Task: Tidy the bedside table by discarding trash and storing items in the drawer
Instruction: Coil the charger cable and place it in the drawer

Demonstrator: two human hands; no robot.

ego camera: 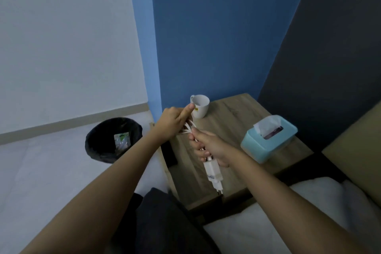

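A white charger (213, 175) with its plug pins pointing down hangs over the wooden bedside table (233, 130). My right hand (210, 147) is closed on the charger's white cable (189, 127) just above the adapter. My left hand (175, 119) grips loops of the same cable higher up, thumb raised, near the table's left edge. A white mug (200, 106) stands at the table's back left corner, just behind my left thumb. The drawer is hidden.
A light blue tissue box (268, 140) sits on the table's right side. On the floor to the left stands a black-lined trash bin (112, 140) holding a wrapper. White bedding (309, 212) and a dark cushion (165, 222) lie in front.
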